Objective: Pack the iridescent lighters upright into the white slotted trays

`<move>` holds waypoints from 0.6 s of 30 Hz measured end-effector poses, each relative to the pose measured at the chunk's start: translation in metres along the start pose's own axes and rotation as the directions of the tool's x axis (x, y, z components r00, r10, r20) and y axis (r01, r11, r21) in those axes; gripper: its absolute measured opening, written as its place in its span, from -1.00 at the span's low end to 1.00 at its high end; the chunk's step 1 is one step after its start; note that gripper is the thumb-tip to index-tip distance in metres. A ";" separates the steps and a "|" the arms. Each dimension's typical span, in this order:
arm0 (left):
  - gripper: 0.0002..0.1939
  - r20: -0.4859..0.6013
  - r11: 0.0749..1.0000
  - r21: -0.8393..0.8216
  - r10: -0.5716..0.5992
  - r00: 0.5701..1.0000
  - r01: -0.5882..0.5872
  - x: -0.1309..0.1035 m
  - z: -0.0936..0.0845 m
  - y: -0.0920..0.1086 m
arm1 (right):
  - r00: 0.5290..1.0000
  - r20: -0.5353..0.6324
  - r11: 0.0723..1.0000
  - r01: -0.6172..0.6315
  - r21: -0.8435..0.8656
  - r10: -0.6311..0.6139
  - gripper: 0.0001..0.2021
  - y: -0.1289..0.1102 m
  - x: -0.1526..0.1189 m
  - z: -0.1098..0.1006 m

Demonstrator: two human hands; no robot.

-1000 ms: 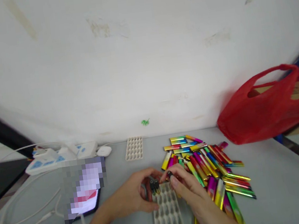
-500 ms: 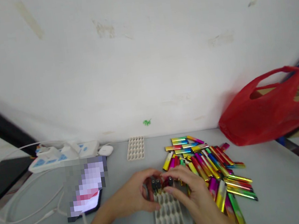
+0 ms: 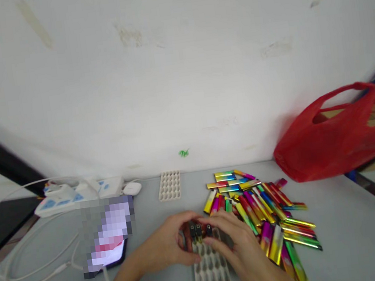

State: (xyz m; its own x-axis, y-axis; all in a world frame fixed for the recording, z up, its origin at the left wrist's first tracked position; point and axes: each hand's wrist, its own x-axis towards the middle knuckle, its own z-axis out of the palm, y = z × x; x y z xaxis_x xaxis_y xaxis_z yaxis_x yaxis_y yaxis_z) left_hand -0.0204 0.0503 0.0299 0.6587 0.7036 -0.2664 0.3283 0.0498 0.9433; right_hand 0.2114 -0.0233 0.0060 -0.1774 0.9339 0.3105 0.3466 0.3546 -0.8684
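A white tray with rows of oval sockets [image 3: 212, 273] lies on the grey table in front of me. Two black-topped lighters [image 3: 195, 231] stand upright in its far row. My left hand [image 3: 169, 246] grips the tray's far left end beside them. My right hand [image 3: 233, 240] pinches a third lighter [image 3: 208, 230] by its top, right next to the two standing ones, over the tray's far row. A heap of shiny multicoloured lighters [image 3: 262, 213] lies just right of my right hand.
A second white socket tray [image 3: 169, 185] lies farther back. A phone [image 3: 108, 236] with a cable, a white power strip [image 3: 77, 194] and a small white puck sit at the left. A red plastic bag [image 3: 339, 136] over a cardboard box stands at the right, against the wall.
My right hand has carried the lighter leftwards, from apart at the tray's far right to close beside the two standing lighters. My left hand has stayed on the tray.
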 end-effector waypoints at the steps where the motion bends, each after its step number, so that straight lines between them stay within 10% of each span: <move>1: -0.34 -0.004 1.000 0.005 0.003 1.000 -0.003 0.000 0.000 0.001 | 1.000 0.002 1.000 0.001 -0.004 -0.001 -0.62 0.001 0.000 0.001; 18: -0.24 0.021 0.999 0.031 -0.031 0.999 0.031 -0.001 -0.001 -0.001 | 0.978 -0.200 0.955 0.004 -0.296 -0.066 -0.53 -0.001 0.007 -0.015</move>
State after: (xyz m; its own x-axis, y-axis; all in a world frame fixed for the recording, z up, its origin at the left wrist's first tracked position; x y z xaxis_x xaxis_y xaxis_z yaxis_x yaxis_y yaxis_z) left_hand -0.0222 0.0508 0.0292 0.6620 0.6870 -0.2998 0.3688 0.0496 0.9282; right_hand 0.2234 -0.0168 0.0145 -0.0119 0.8988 0.4381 0.6031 0.3559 -0.7139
